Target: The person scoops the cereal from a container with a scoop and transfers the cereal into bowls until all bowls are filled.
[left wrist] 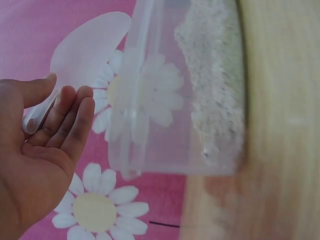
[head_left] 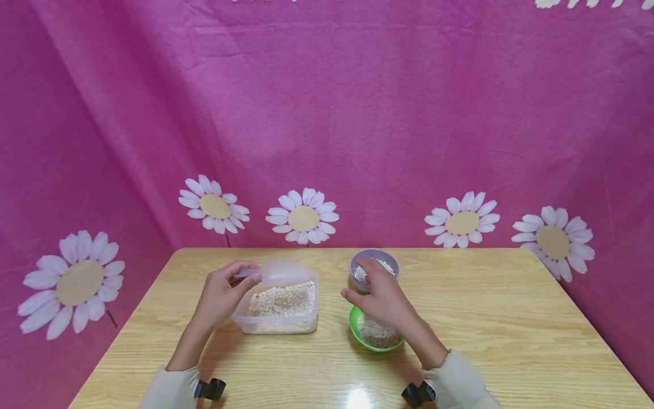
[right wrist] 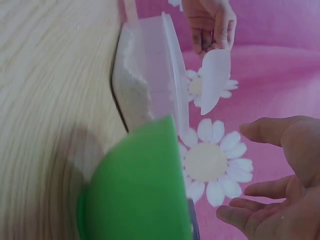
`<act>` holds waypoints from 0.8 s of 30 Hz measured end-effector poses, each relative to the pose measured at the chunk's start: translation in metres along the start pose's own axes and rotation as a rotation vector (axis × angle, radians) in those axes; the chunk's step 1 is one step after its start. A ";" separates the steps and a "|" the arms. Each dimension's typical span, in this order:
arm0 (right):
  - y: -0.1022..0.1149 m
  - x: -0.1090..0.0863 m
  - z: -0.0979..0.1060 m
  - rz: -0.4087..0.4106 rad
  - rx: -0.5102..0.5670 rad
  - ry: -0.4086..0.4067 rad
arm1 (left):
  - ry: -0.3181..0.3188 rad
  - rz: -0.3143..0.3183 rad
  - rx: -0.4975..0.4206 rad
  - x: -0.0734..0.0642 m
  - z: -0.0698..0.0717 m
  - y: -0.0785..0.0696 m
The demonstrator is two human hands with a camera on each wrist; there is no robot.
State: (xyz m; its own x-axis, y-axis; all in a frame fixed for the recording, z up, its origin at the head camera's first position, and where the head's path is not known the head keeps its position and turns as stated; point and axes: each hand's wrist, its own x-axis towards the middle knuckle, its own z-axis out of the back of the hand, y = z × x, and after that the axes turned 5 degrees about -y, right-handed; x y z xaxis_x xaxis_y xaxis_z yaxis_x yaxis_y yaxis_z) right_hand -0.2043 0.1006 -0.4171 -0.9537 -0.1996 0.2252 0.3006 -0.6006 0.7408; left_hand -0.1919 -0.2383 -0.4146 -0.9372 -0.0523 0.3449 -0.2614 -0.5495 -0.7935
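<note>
My left hand (head_left: 225, 292) pinches the handle of a translucent pale scoop (head_left: 283, 272) between thumb and fingers. Its blade hangs above the rear part of a clear plastic container (head_left: 276, 328), which holds pale flakes that look like oats (head_left: 286, 301). In the left wrist view the scoop (left wrist: 87, 50) shows its blade with nothing visible on it. My right hand (head_left: 383, 298) hovers over a purple bowl (head_left: 374, 253) and a green bowl (head_left: 353, 326), thumb and fingers spread. The right wrist view shows nothing in that hand (right wrist: 285, 185). Both bowls contain flaky material, partly hidden by the hand.
The wooden table (head_left: 485, 329) carries the container at left and the two bowls right of it, purple behind green. A pink cloth (head_left: 327, 113) with white daisies hangs behind and at the sides. A strip of table separates container and bowls.
</note>
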 end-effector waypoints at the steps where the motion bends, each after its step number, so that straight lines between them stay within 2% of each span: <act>1: 0.002 0.000 -0.003 -0.004 0.002 0.004 | -0.003 0.004 0.000 -0.002 0.001 0.002; 12: 0.021 -0.007 -0.037 0.009 0.093 0.058 | -0.018 0.000 0.048 -0.020 0.019 0.017; 18: 0.023 -0.008 -0.057 0.050 0.049 0.097 | -0.009 0.013 0.045 -0.026 0.025 0.023; 24: 0.025 -0.011 -0.068 0.070 0.037 0.119 | -0.028 -0.010 0.062 -0.032 0.029 0.026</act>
State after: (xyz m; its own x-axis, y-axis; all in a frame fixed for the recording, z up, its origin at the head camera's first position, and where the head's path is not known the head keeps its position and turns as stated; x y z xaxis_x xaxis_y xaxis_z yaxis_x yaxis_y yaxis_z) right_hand -0.1859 0.0355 -0.4439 -0.9214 -0.3316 0.2027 0.3639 -0.5531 0.7494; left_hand -0.1621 -0.2751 -0.4317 -0.9276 -0.0694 0.3672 -0.2550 -0.6007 -0.7577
